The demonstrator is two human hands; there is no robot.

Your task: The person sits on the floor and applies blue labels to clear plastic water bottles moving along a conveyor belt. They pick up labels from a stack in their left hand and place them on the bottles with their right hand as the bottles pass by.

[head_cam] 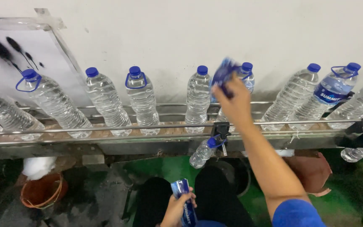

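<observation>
White wall (232, 29): backs the whole line.

Conveyor (106, 134): steel rails, running left to right, carrying clear plastic water bottles with blue caps.

Labelled bottle (330, 94): far right, blue sleeve already on, blue carry loop at the neck.

Bottle behind the raised hand (247, 77): upright on the conveyor, partly hidden.

Fallen bottle (202, 152): hangs tilted below the rail.

Orange bucket (43, 191): on the floor, lower left.

Right hand (234, 103): raised, closed on 1 blue label sleeve (224, 75), held just beside that bottle's neck.

Left hand (177, 208): at the lap, gripping a stack of blue labels (183, 197).
</observation>
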